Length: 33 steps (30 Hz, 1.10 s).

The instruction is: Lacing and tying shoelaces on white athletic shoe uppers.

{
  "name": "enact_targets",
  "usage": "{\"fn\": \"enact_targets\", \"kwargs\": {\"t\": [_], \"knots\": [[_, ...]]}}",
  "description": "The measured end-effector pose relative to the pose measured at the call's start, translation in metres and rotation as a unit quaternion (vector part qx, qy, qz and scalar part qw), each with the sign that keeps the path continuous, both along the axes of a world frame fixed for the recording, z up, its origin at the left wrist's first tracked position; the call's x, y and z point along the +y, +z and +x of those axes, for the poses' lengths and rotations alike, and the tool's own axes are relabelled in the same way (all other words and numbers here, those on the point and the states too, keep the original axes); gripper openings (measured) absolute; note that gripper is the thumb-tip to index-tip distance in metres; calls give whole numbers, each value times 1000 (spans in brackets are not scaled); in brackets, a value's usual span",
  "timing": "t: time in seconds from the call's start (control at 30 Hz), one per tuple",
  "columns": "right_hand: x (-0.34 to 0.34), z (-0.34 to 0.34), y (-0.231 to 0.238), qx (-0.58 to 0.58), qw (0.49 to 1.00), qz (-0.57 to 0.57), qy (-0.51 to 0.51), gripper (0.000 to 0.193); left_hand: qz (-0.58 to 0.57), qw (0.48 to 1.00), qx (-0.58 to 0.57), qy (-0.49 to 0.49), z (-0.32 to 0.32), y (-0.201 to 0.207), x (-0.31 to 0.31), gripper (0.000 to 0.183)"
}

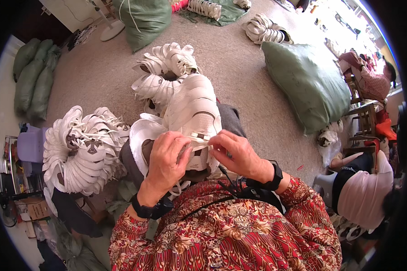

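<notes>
Across my lap lies a nested row of white shoe uppers [192, 101], its near end between my hands. A white shoelace [200, 139] stretches over the nearest upper's opening. My left hand [167, 158] is closed, pinching the lace at its left side. On the other side my right hand [239, 153] pinches the lace too, thumb and forefinger together. A loose white upper [142, 137] with a dark lining rests against my left hand. Beyond my lap the row meets another curved stack of uppers [167, 61].
A big ring of white uppers [83, 153] stands at my left. Bulging green sacks [307, 86] sit on the floor [230, 63] at right, far centre and far left. Seated people [364, 189] work along the right side. A lilac bin [31, 144] is by the left wall.
</notes>
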State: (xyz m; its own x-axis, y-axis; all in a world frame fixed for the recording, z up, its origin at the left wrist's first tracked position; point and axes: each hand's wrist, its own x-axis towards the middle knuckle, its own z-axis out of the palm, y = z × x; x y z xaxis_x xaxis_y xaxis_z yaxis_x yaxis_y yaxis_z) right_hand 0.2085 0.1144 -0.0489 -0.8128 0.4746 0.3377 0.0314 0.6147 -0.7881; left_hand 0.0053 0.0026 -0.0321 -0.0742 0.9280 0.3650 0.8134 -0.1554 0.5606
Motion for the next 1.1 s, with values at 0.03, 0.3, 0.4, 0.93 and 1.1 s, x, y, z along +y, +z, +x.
{"fn": "enact_targets", "kwargs": {"t": [0.03,0.3,0.4,0.93,1.1], "knots": [[2,-2,1,1,999,29,-16,15,-1,1000,-1,-2,1,1,0,25],[9,-8,4,-34,977,211,14,18,34,998,58,-9,-2,-5,4,29],[1,7,2,-72,977,200,35,20,23,998,55,-5,-2,-11,2,29],[-9,25,10,-55,894,-445,10,20,69,983,151,-84,11,-1,12,23],[-3,20,4,-70,831,-552,19,39,88,977,161,-108,7,-12,18,18]]}}
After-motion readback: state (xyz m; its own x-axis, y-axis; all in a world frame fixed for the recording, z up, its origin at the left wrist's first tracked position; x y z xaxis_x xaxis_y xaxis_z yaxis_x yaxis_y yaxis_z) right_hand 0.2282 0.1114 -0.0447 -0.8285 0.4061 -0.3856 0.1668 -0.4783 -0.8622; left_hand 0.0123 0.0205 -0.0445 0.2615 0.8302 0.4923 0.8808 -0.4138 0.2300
